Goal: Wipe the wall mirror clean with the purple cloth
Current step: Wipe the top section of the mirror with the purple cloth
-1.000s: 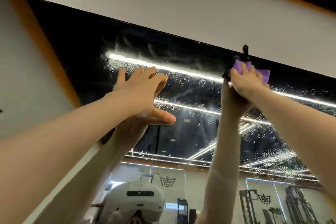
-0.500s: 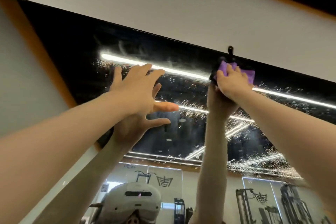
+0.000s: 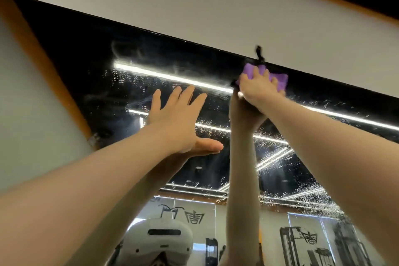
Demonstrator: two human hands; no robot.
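Observation:
The wall mirror (image 3: 103,75) fills the middle of the view, dark and speckled with water droplets and smears. My right hand (image 3: 258,90) grips the bunched purple cloth (image 3: 280,81) and presses it against the glass just under the mirror's top edge. My left hand (image 3: 180,119) lies flat on the glass to the left, fingers straight and spread, thumb out to the right. Both arms and hands are doubled by their reflections below.
A white wall band (image 3: 216,13) runs above the mirror's top edge, with a small black hook (image 3: 259,54) on it right above the cloth. An orange strip (image 3: 54,75) borders the mirror on the left. A white headset (image 3: 159,242) and gym machines are reflected at the bottom.
My right hand has slid the cloth leftward along the top edge. My left hand stays flat on the glass. The view has shifted slightly.

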